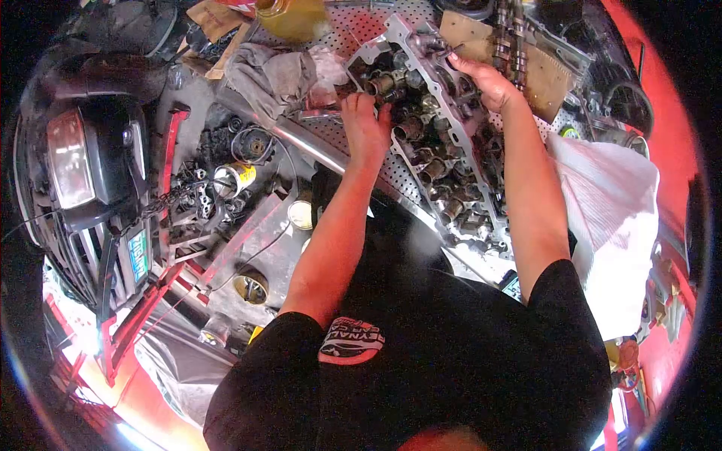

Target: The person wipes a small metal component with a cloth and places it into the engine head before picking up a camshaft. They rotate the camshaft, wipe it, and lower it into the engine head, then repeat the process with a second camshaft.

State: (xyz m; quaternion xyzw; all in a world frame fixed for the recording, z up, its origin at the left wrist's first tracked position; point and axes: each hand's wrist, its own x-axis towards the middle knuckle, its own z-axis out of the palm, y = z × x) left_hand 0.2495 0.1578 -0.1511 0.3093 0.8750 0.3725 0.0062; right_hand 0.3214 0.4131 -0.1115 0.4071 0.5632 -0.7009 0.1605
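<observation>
A long metal cylinder head (468,143) lies at a slant on a perforated metal bench top (357,31). Dark valve parts and round bores fill its open middle. My left hand (366,124) is at its left edge near the upper end, fingers bent beside a round bore; what the fingertips hold, if anything, is hidden. My right hand (487,81) rests along the right side of the upper end, thumb and fingers apart, with nothing visible in it. Just left of my left hand lies a grey rag (272,75).
Camshafts (510,41) lie on brown cardboard (545,79) at the upper right. A white cloth (609,195) hangs at the right. A yellow container (293,16) stands at the top. Left are a dark car front (94,143), red stand and cans.
</observation>
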